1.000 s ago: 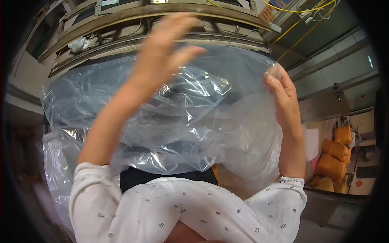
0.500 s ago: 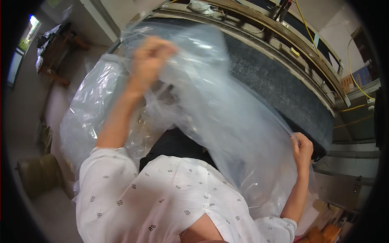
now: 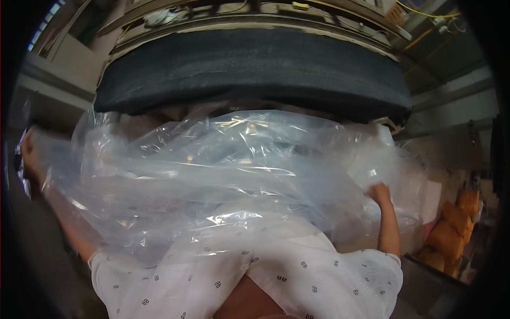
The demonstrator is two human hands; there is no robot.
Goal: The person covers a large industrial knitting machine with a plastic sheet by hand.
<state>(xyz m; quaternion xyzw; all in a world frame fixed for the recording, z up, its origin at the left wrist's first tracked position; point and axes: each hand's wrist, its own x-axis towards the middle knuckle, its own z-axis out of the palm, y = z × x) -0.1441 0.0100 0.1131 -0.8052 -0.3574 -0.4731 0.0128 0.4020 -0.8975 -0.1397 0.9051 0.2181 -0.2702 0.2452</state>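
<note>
A wide sheet of clear plastic film [image 3: 212, 181] spreads across in front of my body, creased and shining. At the far left, my left hand [image 3: 32, 154] is stretched out with its fingers closed on one end of the film, somewhat blurred. My right hand [image 3: 379, 192] is closed in a fist on the film at the right side, near its edge. Between my hands the film hangs loosely and overlaps the front of my white shirt. Beyond it stands a bench with a dark padded cover [image 3: 249, 64], which the film does not cover.
Behind the dark cover run a long wooden rail and frame [image 3: 255, 10], with a small yellow block [image 3: 300, 6] on it. A yellow cable [image 3: 425, 11] hangs at the upper right. Orange-brown objects [image 3: 451, 228] stand at the lower right.
My left hand has swung far out to the left, drawing the film off the dark cover and across my body. The view has turned, so the bench now lies straight ahead.
</note>
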